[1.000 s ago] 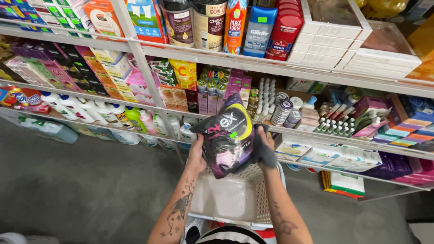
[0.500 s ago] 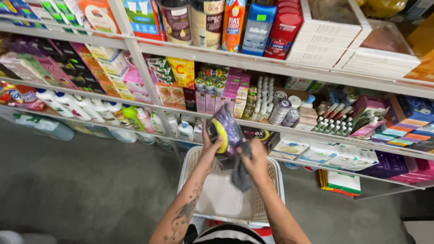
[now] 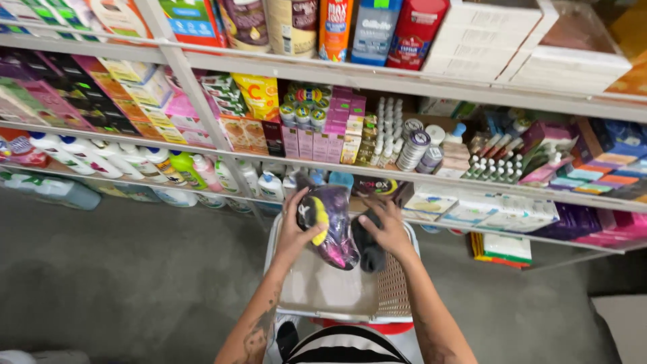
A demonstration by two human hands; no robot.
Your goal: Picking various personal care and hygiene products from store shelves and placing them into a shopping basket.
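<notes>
Both hands grip a dark pack (image 3: 330,226) over the basket (image 3: 394,296), left hand (image 3: 294,232) fingers closed on its left edge, right hand (image 3: 387,229) on its right side.

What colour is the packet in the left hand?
The packet is dark purple and black with a yellow patch, seen in the head view.

Two bare forearms extended forward, left tattooed; left hand (image 3: 294,232) fingers curled in a grasp, right hand (image 3: 389,229) palm-down, fingers bent, hands near together.

White metal shelves (image 3: 404,77) hold colourful boxes (image 3: 323,131), white lotion bottles (image 3: 87,156) and small jars above grey floor (image 3: 101,269).
</notes>
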